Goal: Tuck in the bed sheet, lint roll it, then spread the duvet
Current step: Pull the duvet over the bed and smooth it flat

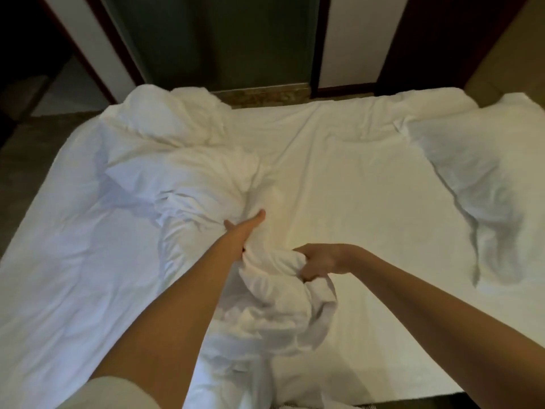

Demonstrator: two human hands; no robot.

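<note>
A white duvet (188, 178) lies crumpled over the left half of the bed, with a bunched ridge running toward me down the middle. My left hand (243, 231) grips that ridge, fingers buried in the cloth, thumb sticking up. My right hand (318, 261) grips a fold of the same bunch just to the right. The white bed sheet (354, 187) lies flat and lightly creased over the right half of the mattress.
A white pillow (477, 184) lies at the right end of the bed. Beyond the far edge stand a dark green panel (212, 39) and dark wooden frames (317, 45). Brown floor (17, 160) shows at the left.
</note>
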